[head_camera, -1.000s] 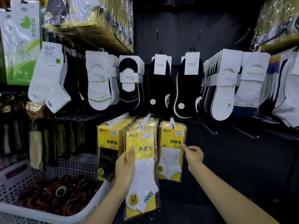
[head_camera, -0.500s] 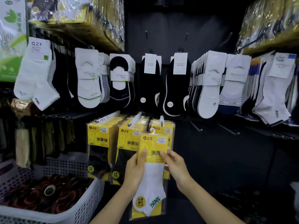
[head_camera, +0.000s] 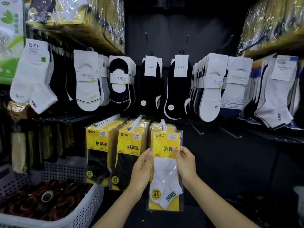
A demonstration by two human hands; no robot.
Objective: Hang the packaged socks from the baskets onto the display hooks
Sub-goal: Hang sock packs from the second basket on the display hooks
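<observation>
A yellow pack with a white sock (head_camera: 166, 171) hangs at the front of the rightmost white display hook (head_camera: 162, 123), its hanger loop on the hook's tip. My right hand (head_camera: 185, 163) pinches the pack's right edge, thumb on the yellow card. My left hand (head_camera: 142, 168) touches the pack's left edge with nearly straight fingers. Two more hooks to the left carry rows of the same yellow packs with black socks (head_camera: 130, 152). A white perforated basket (head_camera: 85, 209) at lower left holds dark packaged socks (head_camera: 42, 199).
Loose socks on card headers hang in a row above, white ones (head_camera: 212, 86) and black ones (head_camera: 150, 86). Bare dark hooks (head_camera: 196, 129) stick out to the right of the yellow packs. Shelves of yellow packs sit overhead on both sides.
The white-sock pack went from the middle hook's front rightward and up onto the rightmost hook. My right hand came off the hanging packs and took the pack's right edge.
</observation>
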